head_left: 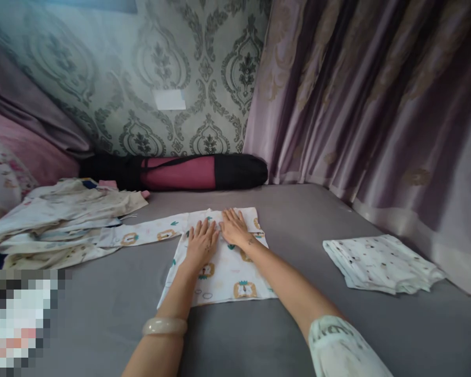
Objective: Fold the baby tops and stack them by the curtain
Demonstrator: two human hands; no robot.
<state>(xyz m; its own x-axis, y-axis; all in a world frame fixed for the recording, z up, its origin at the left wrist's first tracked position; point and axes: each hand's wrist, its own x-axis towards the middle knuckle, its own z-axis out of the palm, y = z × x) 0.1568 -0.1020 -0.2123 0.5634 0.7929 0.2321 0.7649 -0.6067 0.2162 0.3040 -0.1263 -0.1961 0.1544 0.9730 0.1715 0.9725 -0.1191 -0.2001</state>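
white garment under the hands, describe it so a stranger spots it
On the grey surface, look between the messy clothes pile and the folded spotted fabric. The white garment lies flat under the left hand and right hand, one sleeve reaching the pile. Its tan lion-like faces set it apart.

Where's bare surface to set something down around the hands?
Gray sheet shows between the printed garment and folded cloth at right, and between garment and bag. Another bare patch lies left of the garment, nearer than its outstretched sleeve. Crowded: left, where sleeve reaches clothes pile; left hand and right hand cover the garment's middle.
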